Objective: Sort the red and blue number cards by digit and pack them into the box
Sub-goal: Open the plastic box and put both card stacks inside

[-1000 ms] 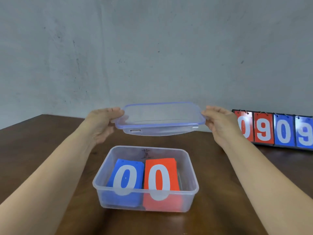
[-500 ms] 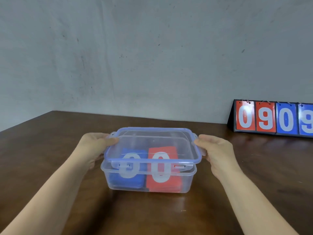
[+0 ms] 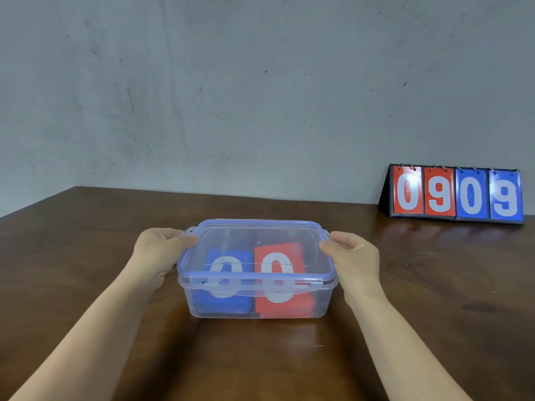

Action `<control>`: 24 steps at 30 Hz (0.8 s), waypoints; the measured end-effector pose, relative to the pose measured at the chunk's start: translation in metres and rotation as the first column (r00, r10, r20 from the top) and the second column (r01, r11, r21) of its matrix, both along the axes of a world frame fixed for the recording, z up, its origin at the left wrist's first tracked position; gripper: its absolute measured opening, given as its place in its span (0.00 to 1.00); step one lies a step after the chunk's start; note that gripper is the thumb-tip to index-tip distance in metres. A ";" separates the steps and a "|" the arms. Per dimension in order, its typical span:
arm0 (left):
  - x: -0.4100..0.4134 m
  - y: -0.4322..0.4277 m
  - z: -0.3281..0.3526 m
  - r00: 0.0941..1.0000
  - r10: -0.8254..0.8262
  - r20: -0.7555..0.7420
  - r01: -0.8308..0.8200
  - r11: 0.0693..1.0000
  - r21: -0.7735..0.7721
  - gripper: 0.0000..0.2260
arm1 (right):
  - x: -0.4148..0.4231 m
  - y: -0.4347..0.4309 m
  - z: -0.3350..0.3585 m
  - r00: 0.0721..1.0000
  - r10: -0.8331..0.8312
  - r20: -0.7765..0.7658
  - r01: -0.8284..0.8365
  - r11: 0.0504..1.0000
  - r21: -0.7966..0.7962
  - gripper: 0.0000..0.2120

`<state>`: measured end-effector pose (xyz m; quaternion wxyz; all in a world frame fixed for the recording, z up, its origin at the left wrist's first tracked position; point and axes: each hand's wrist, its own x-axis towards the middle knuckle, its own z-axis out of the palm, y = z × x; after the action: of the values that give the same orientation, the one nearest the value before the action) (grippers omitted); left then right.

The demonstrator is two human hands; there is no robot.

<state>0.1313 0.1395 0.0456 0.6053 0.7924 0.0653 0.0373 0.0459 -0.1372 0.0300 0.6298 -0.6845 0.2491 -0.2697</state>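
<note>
The box (image 3: 254,309) is seen at the middle of the frame, set on the table (image 3: 86,256), and the lid (image 3: 260,227) is laid on its rim. Through the clear plastic two stacks are seen side by side in the box, blue cards (image 3: 223,299) at the left and red cards (image 3: 285,306) at the right, each topped by a white 0. Both digits are crossed by the lid's front rim and the front flap (image 3: 249,286), so their middles are blurred. The lid's left end is gripped by the left hand (image 3: 162,250), with the thumb laid on the top edge and the fingers curled round the end. The right end is gripped likewise by the right hand (image 3: 354,256), thumb on top and fingers curled at the side. The side flaps (image 3: 189,230) are mostly covered by the fingers, and whether they are snapped down cannot be told. The forearms (image 3: 86,328) are stretched in from the two lower corners of the frame and flank the box. At the right of the frame, well apart from the box, a scoreboard (image 3: 457,195) is stood on the table against the wall (image 3: 231,82). It shows a red 0, a red 9, a blue 0 and a blue 9. The upper half of the frame is filled by the grey, scuffed wall.
</note>
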 end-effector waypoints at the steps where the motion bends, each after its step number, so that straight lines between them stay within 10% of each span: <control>1: 0.000 0.001 0.000 1.000 0.001 -0.004 -0.001 1.000 -0.008 0.10 | 0.000 0.002 -0.001 1.000 -0.004 -0.004 0.004 1.000 -0.025 0.14; 24: -0.014 -0.001 -0.003 0.993 0.008 0.121 -0.024 0.992 0.127 0.24 | -0.006 0.005 0.002 0.995 0.007 -0.104 -0.022 0.989 -0.147 0.15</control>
<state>0.1176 0.1386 0.0422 0.5556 0.8255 0.0325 0.0941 0.0403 -0.1322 0.0323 0.5656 -0.7441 0.2556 -0.2472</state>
